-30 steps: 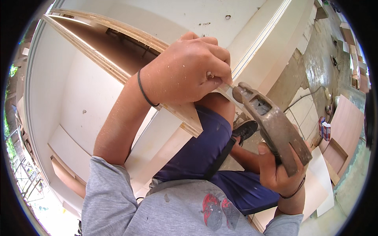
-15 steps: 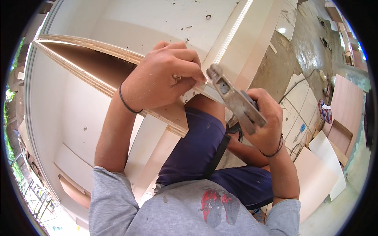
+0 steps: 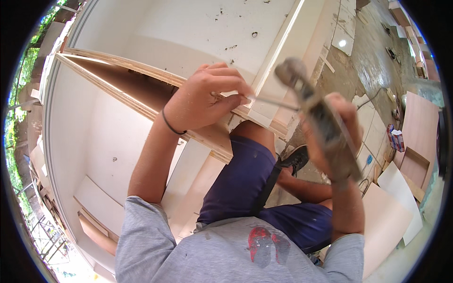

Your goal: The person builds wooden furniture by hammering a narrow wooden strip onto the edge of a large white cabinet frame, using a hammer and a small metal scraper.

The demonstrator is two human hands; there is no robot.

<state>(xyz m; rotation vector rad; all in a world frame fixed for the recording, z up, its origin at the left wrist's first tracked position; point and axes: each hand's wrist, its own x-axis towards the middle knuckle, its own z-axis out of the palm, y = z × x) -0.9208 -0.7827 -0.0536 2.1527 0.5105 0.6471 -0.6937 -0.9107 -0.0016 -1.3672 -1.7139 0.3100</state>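
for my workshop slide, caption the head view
Right hand holds a blurred hammer; left hand pinches a thin rod beside a plywood panel.

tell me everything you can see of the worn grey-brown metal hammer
The worn grey-brown metal hammer is blurred. Its head has a rounded end toward the picture's upper left and a long body slanting to the lower right, with a dark recess. The bare right hand grips it; no handle can be made out.

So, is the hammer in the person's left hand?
No, the right hand grips the hammer, which looks blurred here.
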